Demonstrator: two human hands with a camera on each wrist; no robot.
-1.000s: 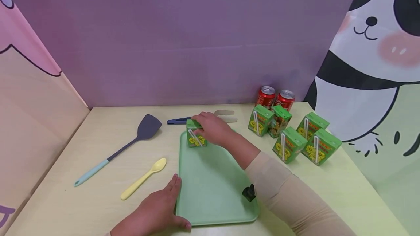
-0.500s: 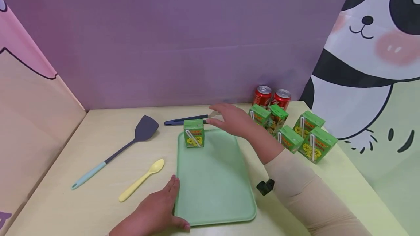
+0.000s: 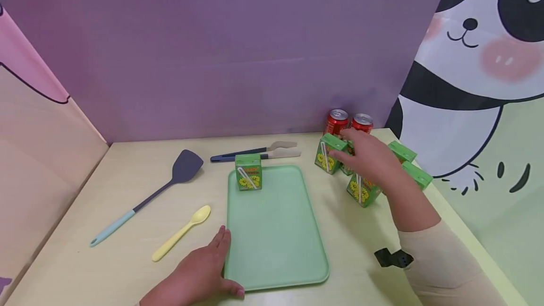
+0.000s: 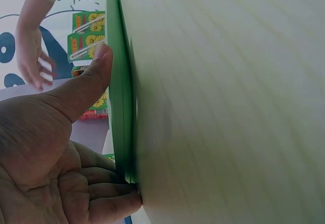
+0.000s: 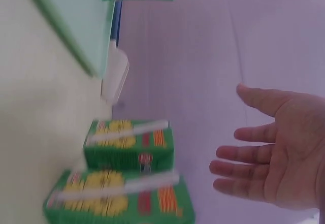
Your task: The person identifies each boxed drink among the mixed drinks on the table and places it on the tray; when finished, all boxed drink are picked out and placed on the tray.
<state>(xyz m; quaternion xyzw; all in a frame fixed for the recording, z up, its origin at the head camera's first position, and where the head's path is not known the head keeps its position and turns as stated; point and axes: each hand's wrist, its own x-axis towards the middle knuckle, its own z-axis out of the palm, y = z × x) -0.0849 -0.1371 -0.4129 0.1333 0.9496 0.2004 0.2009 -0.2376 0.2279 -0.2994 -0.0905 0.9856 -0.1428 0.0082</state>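
Against the left edge of the light green tray (image 3: 276,235) rests my left hand (image 3: 203,266), thumb at the near corner and fingers extended along the side. One green drink carton (image 3: 249,172) with a white straw stands upright at the tray's far left corner. My right hand (image 3: 369,157) hovers over the group of cartons on the right, its fingers spread and holding nothing in the right wrist view. Below and around it are a carton (image 3: 329,154) at the back, a nearer carton (image 3: 362,191) and two more at the right, partly hidden by the hand and forearm.
Two red cans (image 3: 337,122) stand behind the cartons by the purple backdrop. Tongs (image 3: 255,153) lie beyond the tray. On the left are a dark spatula (image 3: 167,185) with a pale blue handle and a yellow spoon (image 3: 182,233).
My right hand has left the carton on the tray, which stays standing there, and moved right to above the carton group. The left hand keeps its place at the tray.
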